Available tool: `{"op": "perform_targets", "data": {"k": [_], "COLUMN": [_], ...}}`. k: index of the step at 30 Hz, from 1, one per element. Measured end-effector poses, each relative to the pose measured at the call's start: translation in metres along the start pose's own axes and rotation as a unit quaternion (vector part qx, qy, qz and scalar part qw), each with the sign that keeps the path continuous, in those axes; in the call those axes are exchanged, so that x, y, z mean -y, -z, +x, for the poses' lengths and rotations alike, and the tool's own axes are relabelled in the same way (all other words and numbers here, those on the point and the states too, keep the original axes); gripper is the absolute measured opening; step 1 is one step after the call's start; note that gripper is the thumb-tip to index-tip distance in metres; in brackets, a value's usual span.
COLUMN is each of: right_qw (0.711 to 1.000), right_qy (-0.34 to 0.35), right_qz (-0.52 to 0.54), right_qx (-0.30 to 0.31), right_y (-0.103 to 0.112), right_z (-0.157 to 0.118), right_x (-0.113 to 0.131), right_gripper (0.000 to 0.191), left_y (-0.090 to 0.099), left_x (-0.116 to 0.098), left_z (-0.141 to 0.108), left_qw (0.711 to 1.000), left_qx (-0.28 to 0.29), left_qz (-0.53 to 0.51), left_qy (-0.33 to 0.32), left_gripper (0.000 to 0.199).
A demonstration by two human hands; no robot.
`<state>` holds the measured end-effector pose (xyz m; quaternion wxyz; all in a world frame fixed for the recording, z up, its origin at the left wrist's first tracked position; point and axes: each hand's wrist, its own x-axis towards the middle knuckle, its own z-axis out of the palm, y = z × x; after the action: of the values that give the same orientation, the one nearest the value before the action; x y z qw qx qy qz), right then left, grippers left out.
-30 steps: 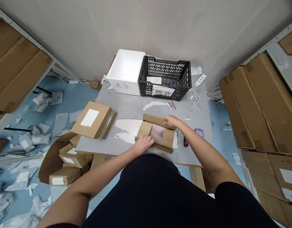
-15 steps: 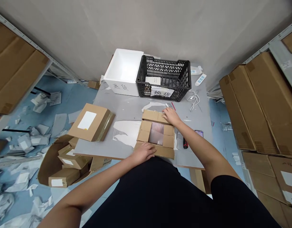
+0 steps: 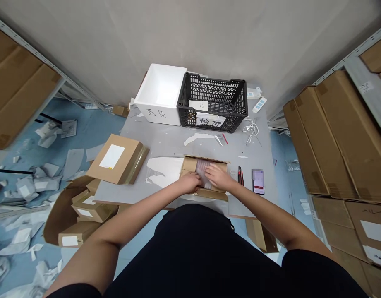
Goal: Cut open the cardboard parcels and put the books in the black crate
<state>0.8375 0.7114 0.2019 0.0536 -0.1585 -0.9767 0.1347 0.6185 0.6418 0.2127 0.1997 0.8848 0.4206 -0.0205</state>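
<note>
From the head view, I have my left hand [image 3: 188,183] and my right hand [image 3: 219,177] side by side, both flat and pressing down, pinching nothing, on the pale plastic-wrapped item [image 3: 202,169] inside the open cardboard box [image 3: 188,165]. The box sits near the front edge of the grey table [image 3: 165,142], just left of a red-handled utility knife [image 3: 240,176] and a phone [image 3: 257,182].

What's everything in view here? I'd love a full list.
Open cardboard box: one, brown, near table edge
Plastic-wrapped item: one, pale pink, inside box
Table: one, grey, centre
Sealed carton: one, brown, white label, table's left
Foam box: one, white, far end of table
Plastic crate: one, black, beside foam box
Utility knife: one, red and black, right of box
Smartphone: one, dark, right of knife
Paper scraps: many, white, on floor, left
Left hand: one, at wrapped item
Right hand: one, on wrapped item
</note>
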Motion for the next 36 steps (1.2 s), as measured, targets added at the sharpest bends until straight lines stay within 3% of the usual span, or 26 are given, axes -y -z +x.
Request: {"op": "perform_targets", "data": {"k": [4,8,10,13,16,19,23,26,29,33,36], "right_qw": [0.995,0.992,0.99,0.971,0.923,0.891,0.872,0.864,0.883,0.907,0.905], "right_qy": [0.022,-0.014,-0.048,-0.159,-0.31,-0.378,-0.398,-0.417,-0.398,-0.361,-0.368], "right_qz": [-0.008,-0.018,-0.024,-0.03,-0.003,0.04,0.078,0.075,0.067,0.06,0.048], "right_qx": [0.097,0.121,0.133,0.178,0.226,0.249,0.275,0.274,0.241,0.209,0.207], "right_y": [-0.006,0.017,0.034,0.05,0.05,0.041,0.029,0.024,0.021,0.011,0.001], "right_z": [-0.006,-0.009,-0.017,-0.038,-0.052,-0.044,-0.008,0.016,0.028,0.034,0.038], "right_x": [0.012,0.012,0.011,0.008,0.01,0.015,0.018,0.013,0.006,0.0,-0.005], "right_gripper": [0.032,0.041,0.041,0.032,0.029,0.032,0.035,0.044,0.056,0.064,0.068], "left_y": [0.002,0.018,0.028,0.035,0.029,0.021,0.019,0.022,0.024,0.024,0.024], "left_x": [0.009,0.015,0.021,0.03,0.037,0.04,0.044,0.047,0.052,0.06,0.065], "left_z": [0.006,-0.008,-0.021,-0.042,-0.055,-0.054,-0.033,-0.013,0.003,0.018,0.025], "left_qw": [0.993,0.99,0.99,0.989,0.978,0.965,0.967,0.954,0.957,0.989,0.994], "left_qx": [0.018,-0.025,-0.056,-0.058,-0.02,0.007,0.087,0.136,0.117,0.069,0.069], "left_qz": [0.102,0.116,0.123,0.102,0.017,-0.026,-0.046,-0.078,-0.074,-0.041,-0.009], "left_qy": [-0.058,-0.072,-0.03,0.091,0.206,0.261,0.234,0.255,0.254,0.124,0.082], "left_gripper": [0.014,0.022,0.023,0.021,0.044,0.063,0.071,0.095,0.099,0.082,0.078]}}
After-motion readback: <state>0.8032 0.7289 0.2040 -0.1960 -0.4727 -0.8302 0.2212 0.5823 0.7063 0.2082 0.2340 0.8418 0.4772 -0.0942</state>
